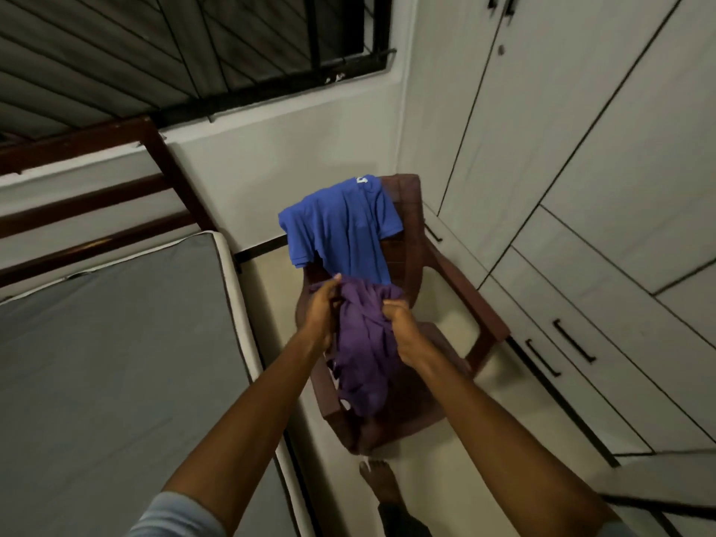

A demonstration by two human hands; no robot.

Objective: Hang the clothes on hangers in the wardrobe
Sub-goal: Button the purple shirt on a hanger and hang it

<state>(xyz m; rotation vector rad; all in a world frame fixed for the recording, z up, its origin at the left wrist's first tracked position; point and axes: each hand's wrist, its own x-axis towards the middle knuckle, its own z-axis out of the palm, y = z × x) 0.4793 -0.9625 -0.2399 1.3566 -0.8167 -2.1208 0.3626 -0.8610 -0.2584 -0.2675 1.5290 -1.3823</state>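
Note:
A purple shirt [362, 343] hangs bunched between my two hands above the seat of a brown plastic chair [461, 288]. My left hand [323, 310] grips its upper left part. On the shirt's upper right, my right hand [401, 327] is curled round a fold of the cloth. A blue shirt [341, 226] with a white mark near its top is draped over the chair's backrest, just beyond my hands. The white wardrobe [573, 157] stands to the right with its doors closed. No hanger is in view.
A bed with a grey mattress [108, 362] and a dark wooden frame fills the left side. The wardrobe's drawers with black handles [573, 341] run along the right. A barred window [232, 52] is above. My bare foot [381, 484] stands in front of the chair.

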